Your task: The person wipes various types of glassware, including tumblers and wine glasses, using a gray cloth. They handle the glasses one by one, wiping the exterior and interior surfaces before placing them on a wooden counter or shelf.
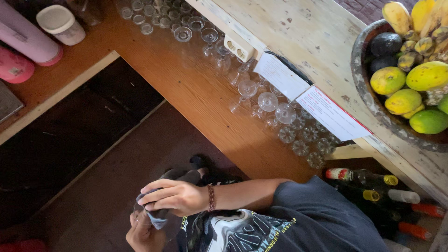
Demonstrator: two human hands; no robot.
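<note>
- Clear glass, a drinking glass (154,223) low in the frame, sits between both hands near the person's dark printed shirt (298,224).
- Which hand is which I read from the arm: the upper hand (175,196), with a beaded bracelet (211,198) on its wrist, comes from the arm that crosses the chest, and I take it as the right hand. Its fingers are curled over a grey cloth (158,215) pressed on the glass.
- Left hand (142,235), at the bottom edge, is closed around the underside of the glass; part of it is cut off by the frame.
- Brown floor lies behind the hands, with dark shoes (198,163) just above them.
- Wooden counter (186,88) runs diagonally, well apart from the hands, and carries rows of upturned stemmed glasses (268,100) and small tumblers (149,14).
- White socket block (238,46) and two paper cards (308,91) are fixed along the edge of a worn, pale upper counter (298,28).
- Fruit bowl (368,102) on that upper counter holds bananas (410,16), green-yellow mangoes (403,100) and a dark avocado (385,44).
- Bottles (373,179) lie under the counter at right.
- Pink cylinder (25,37) and white lidded tub (60,24) stand at the top left.
</note>
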